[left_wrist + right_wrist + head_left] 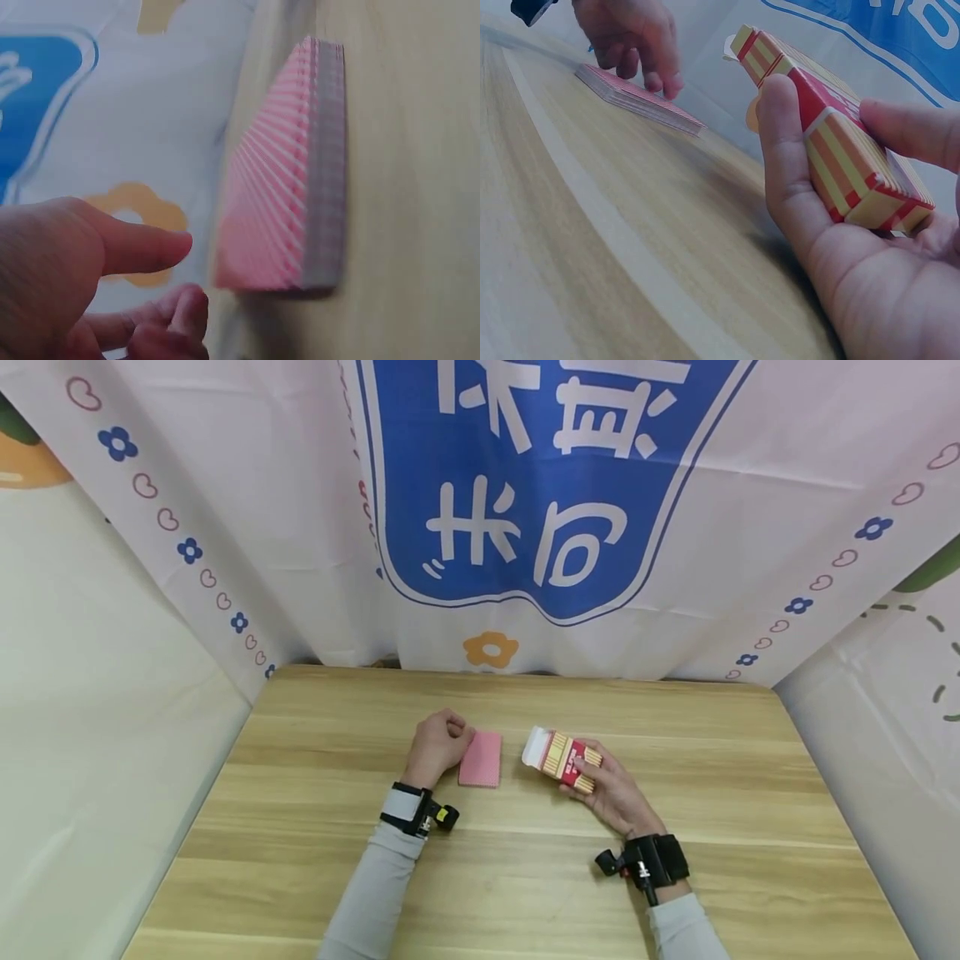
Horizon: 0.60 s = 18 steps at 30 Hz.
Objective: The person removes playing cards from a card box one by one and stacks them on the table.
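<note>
A deck of pink-backed cards (480, 760) lies squared up on the table, its pale layered side visible in the left wrist view, where the deck (281, 195) stretches away from the fingers. Right at the deck's left edge is my left hand (438, 747), thumb and fingers loosely bent with nothing between them; the thumb (146, 247) shows a gap to the cards. My right hand (618, 789) grips a yellow-and-red striped card box (566, 760) between thumb and fingers, tilted above the table. Its white end flap (536, 747) stands open toward the deck.
The wooden table (510, 877) ends at a white cloth backdrop (322, 568) with a blue printed panel. White cloth also hangs at both sides. Each wrist wears a black strap with a small camera (447, 817).
</note>
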Each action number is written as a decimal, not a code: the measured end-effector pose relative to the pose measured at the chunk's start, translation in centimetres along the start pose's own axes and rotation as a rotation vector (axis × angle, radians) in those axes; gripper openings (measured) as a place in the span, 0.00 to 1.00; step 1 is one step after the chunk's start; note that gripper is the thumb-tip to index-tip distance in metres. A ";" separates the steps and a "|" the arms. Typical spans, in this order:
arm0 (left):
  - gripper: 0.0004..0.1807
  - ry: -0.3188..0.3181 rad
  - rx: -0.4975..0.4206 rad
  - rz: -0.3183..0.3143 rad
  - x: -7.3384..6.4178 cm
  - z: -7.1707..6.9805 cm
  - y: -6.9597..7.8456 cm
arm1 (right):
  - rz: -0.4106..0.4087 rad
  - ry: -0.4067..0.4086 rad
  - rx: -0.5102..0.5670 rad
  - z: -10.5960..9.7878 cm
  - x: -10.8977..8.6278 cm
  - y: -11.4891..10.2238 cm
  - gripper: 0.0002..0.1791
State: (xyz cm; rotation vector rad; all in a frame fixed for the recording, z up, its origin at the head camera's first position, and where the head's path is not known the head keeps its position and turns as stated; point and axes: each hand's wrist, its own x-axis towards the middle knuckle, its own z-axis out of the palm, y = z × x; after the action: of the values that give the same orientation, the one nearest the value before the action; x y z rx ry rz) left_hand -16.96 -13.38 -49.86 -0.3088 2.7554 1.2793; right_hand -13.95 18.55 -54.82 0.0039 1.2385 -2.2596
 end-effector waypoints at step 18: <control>0.06 -0.148 -0.074 0.419 -5.0 4.1 5.9 | -0.017 -0.035 0.004 0.2 -0.3 0.0 0.19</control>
State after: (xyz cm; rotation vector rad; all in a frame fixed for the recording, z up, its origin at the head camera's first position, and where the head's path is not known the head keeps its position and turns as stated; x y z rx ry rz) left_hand -13.35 -5.83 -47.30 0.3664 2.7365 1.4203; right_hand -13.66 18.50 -54.59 -0.0447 1.2203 -2.2668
